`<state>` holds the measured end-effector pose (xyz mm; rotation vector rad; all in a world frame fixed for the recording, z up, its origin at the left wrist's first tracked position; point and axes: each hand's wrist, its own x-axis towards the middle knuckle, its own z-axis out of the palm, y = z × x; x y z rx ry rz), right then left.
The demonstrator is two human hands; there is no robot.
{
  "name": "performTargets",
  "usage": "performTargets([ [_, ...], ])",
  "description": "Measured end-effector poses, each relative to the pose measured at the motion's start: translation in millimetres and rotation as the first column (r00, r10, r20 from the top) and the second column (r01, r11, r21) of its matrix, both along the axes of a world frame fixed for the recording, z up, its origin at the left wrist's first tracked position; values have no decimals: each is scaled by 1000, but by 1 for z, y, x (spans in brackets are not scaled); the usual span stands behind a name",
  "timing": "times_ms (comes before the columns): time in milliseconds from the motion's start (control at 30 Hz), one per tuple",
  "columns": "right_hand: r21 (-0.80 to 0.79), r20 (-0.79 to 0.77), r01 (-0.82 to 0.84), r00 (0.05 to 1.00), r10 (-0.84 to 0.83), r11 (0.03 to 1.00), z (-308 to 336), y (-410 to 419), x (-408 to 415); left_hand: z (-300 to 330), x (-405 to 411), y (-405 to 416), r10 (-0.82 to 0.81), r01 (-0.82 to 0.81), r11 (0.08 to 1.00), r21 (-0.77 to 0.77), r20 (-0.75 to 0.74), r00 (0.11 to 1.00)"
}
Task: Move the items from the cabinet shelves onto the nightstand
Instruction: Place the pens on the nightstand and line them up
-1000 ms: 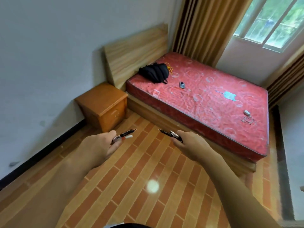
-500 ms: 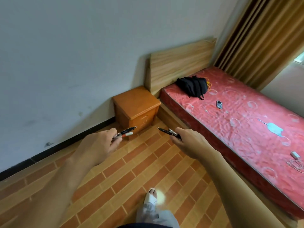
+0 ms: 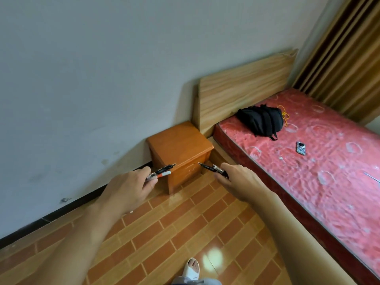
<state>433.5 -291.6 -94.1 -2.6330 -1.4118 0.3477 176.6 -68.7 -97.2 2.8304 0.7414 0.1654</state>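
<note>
Orange wood nightstand (image 3: 178,145) just beyond my left hand (image 3: 128,187) gripping pens (image 3: 161,172); right hand (image 3: 239,185) grips black pens (image 3: 212,169); bed (image 3: 308,161) to its right.

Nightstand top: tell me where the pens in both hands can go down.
The whole nightstand top shows bare, bordered by the wall behind and the headboard on its right. The left hand and right hand, each holding pens, are short of its front edge. The bed is more cluttered, with the bag.
</note>
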Motion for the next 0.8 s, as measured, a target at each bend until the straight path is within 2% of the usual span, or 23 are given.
performTargets([
  [400, -15, -68, 3, 998, -4, 1000, -30, 101, 131, -23, 124, 103, 11, -14, 998, -55, -50, 999],
  [667, -49, -32, 92, 995, -93, 995, -43, 206, 187, -45, 204, 229, -111, 109, 992, -70, -17, 994],
  [800, -61, -28, 152, 988, -154, 986, -36, 270, 206, -55, 240, 312, -175, 171, 983, -63, -55, 983],
])
